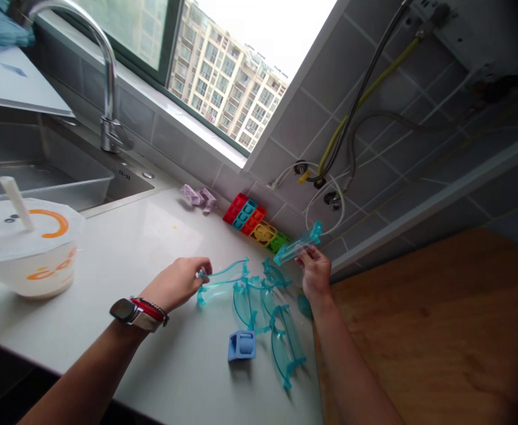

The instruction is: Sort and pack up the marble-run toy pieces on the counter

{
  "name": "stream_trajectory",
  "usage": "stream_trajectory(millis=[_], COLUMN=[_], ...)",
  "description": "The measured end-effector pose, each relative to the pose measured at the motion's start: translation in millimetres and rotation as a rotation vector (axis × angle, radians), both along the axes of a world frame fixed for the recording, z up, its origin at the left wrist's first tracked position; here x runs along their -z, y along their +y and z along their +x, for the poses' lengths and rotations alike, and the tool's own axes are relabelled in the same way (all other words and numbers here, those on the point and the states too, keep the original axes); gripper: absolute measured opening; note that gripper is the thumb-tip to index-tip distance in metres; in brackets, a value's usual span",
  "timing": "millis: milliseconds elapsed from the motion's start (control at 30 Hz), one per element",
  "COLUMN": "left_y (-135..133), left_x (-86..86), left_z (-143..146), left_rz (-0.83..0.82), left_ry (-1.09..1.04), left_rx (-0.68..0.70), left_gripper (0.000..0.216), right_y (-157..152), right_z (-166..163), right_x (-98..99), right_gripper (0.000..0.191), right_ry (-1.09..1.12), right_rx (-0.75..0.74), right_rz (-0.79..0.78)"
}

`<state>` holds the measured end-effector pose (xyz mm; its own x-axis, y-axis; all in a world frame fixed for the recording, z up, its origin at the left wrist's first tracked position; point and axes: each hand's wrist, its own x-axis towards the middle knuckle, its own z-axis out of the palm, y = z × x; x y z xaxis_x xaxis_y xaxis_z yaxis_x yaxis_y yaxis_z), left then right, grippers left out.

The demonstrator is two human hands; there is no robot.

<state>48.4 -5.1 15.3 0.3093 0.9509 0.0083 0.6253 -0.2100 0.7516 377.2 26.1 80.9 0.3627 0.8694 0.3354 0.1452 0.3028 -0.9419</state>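
Observation:
My left hand [183,282], with a watch on its wrist, pinches the left end of a curved translucent teal track piece [223,280] just above the white counter. My right hand [315,268] grips a straighter teal track piece [298,245] and holds it raised near the tiled wall. Between my hands, several more curved teal track pieces [252,307] lie on the counter, some overlapping. One curved track piece [285,345] rests closest to the right edge. In front of them sits a small blue block [242,345] with a hollow side.
Red, blue, yellow and green blocks [254,221] stand along the wall, with lilac pieces [198,198] to their left. A large lidded cup with a straw [29,242] is at the left, near the sink [64,159] and faucet [108,88]. A wooden panel [418,330] borders the counter's right side.

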Motion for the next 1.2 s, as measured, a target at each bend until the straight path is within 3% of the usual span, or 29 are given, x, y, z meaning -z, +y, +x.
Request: stream_trajectory(millis=[167, 333, 433, 533, 667, 800, 933, 1067, 1200], left_y=[6, 6, -2, -17, -36, -43, -40, -35, -33], left_x=[10.6, 14.9, 2.9, -19.0, -38.4, -33.4, -19.5, -12.1, -11.6], left_z=[-1, -4, 2, 17, 44, 66, 83, 93, 96], left_rz=[-0.031, -0.039, 0.061, 0.125, -0.099, -0.299, -0.376, -0.375, -0.354], left_ry=[0.024, 0.073, 0.036, -0.169, -0.473, -0.582, -0.636, -0.74, -0.795], left_rx=[-0.013, -0.041, -0.083, -0.045, 0.183, 0.29, 0.208, 0.111, 0.068], left_gripper=[0.024, 0.033, 0.044, 0.047, 0.05, 0.057, 0.06, 0.053, 0.039], right_y=[-22, -69, -93, -108, -116, -117, -116, -115, -117], right_z=[-1, -32, -45, -49, -52, -57, -60, -59, -56], right_x=[3.1, 30.9, 48.1, 58.9, 65.7, 68.6, 69.9, 71.1, 73.7], right_gripper=[0.037, 0.034, 0.03, 0.029, 0.03, 0.028, 0.029, 0.032, 0.043], right_ry=[0.23, 0.368, 0.487, 0.553, 0.558, 0.551, 0.557, 0.723, 0.857], right_rx=[0.046, -0.036, -0.11, -0.201, -0.416, -0.56, -0.491, -0.358, -0.365], right_rz=[-0.044, -0.111, -0.162, -0.202, -0.239, -0.31, -0.396, -0.412, -0.387])
